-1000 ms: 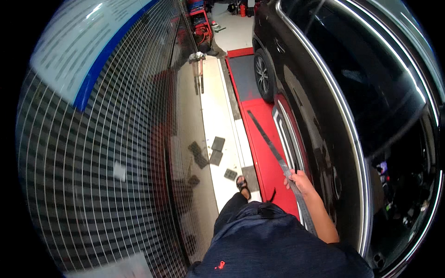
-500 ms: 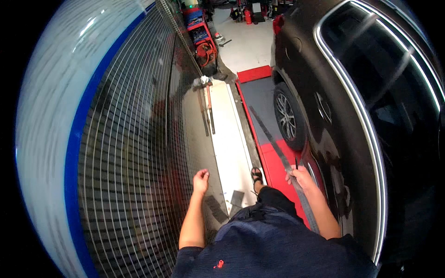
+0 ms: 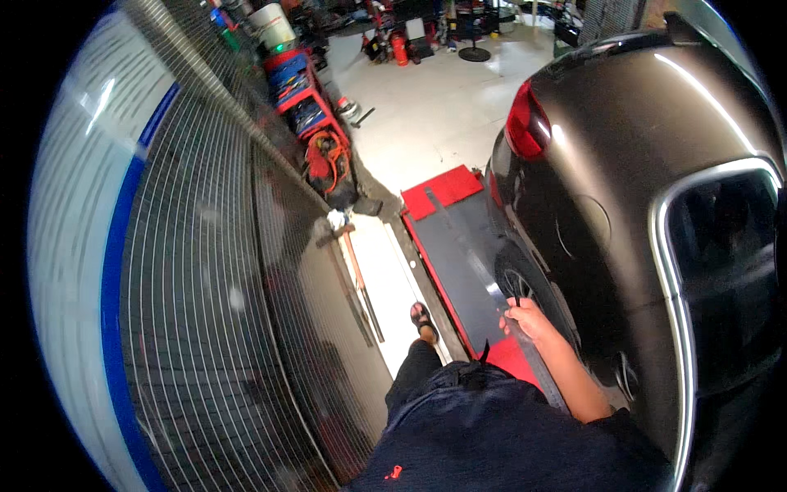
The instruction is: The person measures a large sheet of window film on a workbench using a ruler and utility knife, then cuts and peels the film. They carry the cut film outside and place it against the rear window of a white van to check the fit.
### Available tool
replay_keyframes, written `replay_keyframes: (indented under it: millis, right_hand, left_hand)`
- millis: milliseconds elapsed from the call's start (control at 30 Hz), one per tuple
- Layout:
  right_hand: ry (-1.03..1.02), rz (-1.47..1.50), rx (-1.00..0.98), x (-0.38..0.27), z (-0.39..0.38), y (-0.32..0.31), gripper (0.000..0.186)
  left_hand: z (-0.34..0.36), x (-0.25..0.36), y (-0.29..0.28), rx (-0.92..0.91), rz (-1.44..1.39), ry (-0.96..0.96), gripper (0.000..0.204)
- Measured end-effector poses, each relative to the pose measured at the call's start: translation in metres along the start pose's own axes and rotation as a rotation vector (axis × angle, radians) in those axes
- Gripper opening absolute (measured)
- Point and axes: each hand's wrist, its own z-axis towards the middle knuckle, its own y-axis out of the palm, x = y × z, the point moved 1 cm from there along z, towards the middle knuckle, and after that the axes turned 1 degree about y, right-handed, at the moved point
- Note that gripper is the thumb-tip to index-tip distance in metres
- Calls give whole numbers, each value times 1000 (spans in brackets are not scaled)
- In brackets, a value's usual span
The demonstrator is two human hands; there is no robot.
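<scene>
My right hand [image 3: 527, 320] is closed around a long, thin, flat metal strip [image 3: 490, 287], like a long straightedge. The strip slants from beside my hip, past my hand and out ahead over the grey and red ramp [image 3: 449, 250]. A short dark stick, perhaps a pen, pokes up by my thumb; its kind is not clear. The hand is close to the rear wheel [image 3: 516, 279] of a dark brown car [image 3: 607, 197] on my right. My left hand is out of the picture.
A wall of narrow glossy tiles [image 3: 205, 246] runs along my left. Ahead, a long-handled hammer [image 3: 354, 254] lies on the white walkway [image 3: 402, 307], where my sandalled foot [image 3: 424, 322] steps. Beyond are a red tool cart [image 3: 299, 102] and a fire extinguisher [image 3: 399, 49].
I have moved forward along the car, and its tail light and rear now show. My left hand has left the picture. My right hand still carries the strip.
</scene>
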Motion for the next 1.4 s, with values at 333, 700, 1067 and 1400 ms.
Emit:
replay_keyframes:
  millis: [333,700,1067,1400]
  right_hand:
    - [-63,165,73,-198,291,7,15]
    - [-93,413,228,-438,645,-73,10]
    - [-152,314,631,-685,868,-221,20]
    - [-191,392,755,-895,1069,-378,21]
  left_hand:
    - [225,464,-586,600,392,470,24]
    - [322,836,-788,429,243,708,24]
    - [492,1171,-872,-8,393,425,26]
    - [658,1748,-1178,428,1180,982,30]
